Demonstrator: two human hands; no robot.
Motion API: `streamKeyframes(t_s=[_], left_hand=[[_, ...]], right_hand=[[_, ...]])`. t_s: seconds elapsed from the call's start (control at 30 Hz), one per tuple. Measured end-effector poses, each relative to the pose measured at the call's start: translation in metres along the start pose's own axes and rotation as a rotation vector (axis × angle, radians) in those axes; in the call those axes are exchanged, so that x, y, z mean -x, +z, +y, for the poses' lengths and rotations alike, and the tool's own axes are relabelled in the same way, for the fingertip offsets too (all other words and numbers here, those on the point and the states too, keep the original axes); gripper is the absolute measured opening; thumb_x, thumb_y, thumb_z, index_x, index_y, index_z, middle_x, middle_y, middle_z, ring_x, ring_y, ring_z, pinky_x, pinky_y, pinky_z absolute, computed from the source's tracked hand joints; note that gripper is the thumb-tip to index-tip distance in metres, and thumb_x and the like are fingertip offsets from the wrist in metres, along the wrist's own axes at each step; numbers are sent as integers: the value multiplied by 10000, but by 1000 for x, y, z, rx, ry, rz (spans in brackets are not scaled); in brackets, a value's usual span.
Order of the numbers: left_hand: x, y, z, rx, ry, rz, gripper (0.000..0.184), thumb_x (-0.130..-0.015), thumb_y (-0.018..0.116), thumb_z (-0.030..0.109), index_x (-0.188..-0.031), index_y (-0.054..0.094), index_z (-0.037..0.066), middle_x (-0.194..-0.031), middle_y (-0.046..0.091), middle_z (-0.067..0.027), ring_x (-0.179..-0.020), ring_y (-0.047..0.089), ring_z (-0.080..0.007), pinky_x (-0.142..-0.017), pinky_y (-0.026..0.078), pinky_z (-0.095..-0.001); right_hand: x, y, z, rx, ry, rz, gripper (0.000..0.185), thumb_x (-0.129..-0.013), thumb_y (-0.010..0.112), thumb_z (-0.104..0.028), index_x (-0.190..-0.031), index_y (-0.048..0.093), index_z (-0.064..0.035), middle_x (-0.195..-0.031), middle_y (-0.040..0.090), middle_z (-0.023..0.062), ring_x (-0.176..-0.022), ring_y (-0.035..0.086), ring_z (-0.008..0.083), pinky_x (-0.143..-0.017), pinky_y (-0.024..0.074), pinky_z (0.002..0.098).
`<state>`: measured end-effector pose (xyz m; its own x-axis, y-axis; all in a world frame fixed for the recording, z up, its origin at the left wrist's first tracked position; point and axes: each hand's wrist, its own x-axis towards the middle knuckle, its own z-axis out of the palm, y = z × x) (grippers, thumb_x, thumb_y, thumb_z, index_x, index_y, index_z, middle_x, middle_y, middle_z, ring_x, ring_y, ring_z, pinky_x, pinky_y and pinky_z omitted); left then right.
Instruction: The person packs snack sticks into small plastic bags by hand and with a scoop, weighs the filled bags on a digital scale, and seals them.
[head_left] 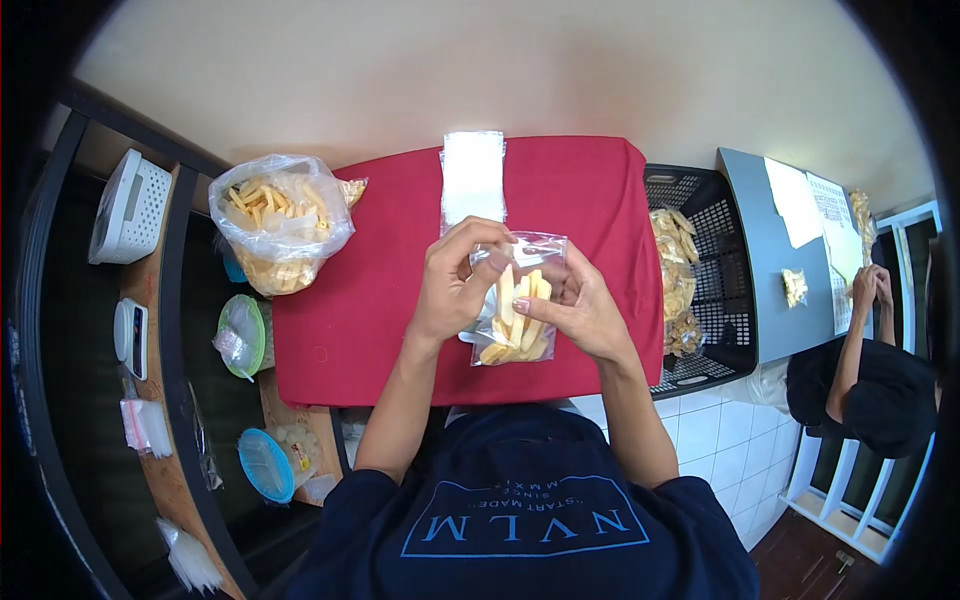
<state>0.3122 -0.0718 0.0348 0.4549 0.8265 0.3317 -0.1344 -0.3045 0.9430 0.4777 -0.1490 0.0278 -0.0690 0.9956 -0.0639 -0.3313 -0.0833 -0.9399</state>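
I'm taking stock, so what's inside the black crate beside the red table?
The black crate holds clear bags of yellowish pieces, heaped along the side nearest the red cloth; bare mesh shows opposite. Anything beneath the top bags is covered.

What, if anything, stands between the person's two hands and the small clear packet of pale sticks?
Nothing visible does. The left hand grips the packet at its upper left and the right hand at its right side, thumb across the front, above the red cloth.
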Motion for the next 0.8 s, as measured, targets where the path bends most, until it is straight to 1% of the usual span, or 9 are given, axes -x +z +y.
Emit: streamKeyframes(t_s=[0.03,0.07,0.17,0.33,0.4,0.53,0.6,0.73,0.8], left_hand=[[-2,-2,1,-73,41,-102,207,-962,571,177,-946,605,-26,-994,616,-113,-918,595,-147,-787,485,-289],[-3,-6,-1,-50,-44,-165,215,-912,638,187,-978,634,-18,-1047,606,-117,-981,583,-165,-823,481,-297],[-9,-5,2,-154,-40,-282,205,-901,648,187,-967,645,-8,-1050,606,-109,-998,581,-179,-834,472,-292],[-10,13,5,-144,18,-306,196,-909,640,187,-938,646,-7,-1035,590,-87,-976,570,-167,-823,462,-286],[-9,18,5,-75,-63,-316,160,-890,669,136,-947,639,-11,-994,568,-61,-945,557,-157,-820,453,-298],[-9,26,5,-90,-78,-331,164,-918,626,156,-927,643,-7,-1018,575,-68,-940,558,-133,-798,458,-277],[-8,35,6,-57,-46,-219,112,-896,655,87,-955,642,-7,-990,546,-53,-945,545,-125,-803,464,-282],[-5,41,8,-77,44,-174,94,-884,660,52,-953,646,-10,-992,546,-56,-925,554,-116,-797,480,-280],[-2,44,7,217,-46,95,63,-880,658,28,-915,638,-21,-982,547,-58,-886,561,-114,-794,494,-283]], right_hand=[[2,-5,0,-4,-1,-26,627,-803,768,-73,-1317,414,-9,-1081,653,126,-995,638,162,-843,534,322],[5,-10,0,-9,0,-52,594,-808,762,-70,-1303,441,-6,-1080,658,120,-1002,634,157,-848,531,323],[12,-22,-6,-7,13,-109,555,-810,756,-66,-1285,475,-6,-1089,655,108,-1018,625,154,-864,522,322],[21,-31,-7,-40,26,-118,505,-839,716,-79,-1279,478,-8,-1042,644,80,-967,622,145,-850,513,314],[24,-32,-6,-98,-4,-105,485,-854,693,-74,-1279,468,-5,-1052,629,83,-962,615,141,-837,513,309],[30,-36,-4,-143,13,-91,487,-858,684,-71,-1283,456,-1,-1083,616,96,-998,605,145,-849,506,313],[32,-37,-4,-154,12,-71,495,-860,684,-79,-1287,449,3,-1105,603,101,-1023,595,151,-870,497,320],[36,-44,-3,-131,10,-75,491,-864,683,-87,-1287,450,3,-1118,596,103,-1037,588,157,-888,487,323],[37,-48,1,-99,-17,-22,493,-865,687,-93,-1287,451,2,-1126,596,101,-1033,587,157,-891,484,318]])
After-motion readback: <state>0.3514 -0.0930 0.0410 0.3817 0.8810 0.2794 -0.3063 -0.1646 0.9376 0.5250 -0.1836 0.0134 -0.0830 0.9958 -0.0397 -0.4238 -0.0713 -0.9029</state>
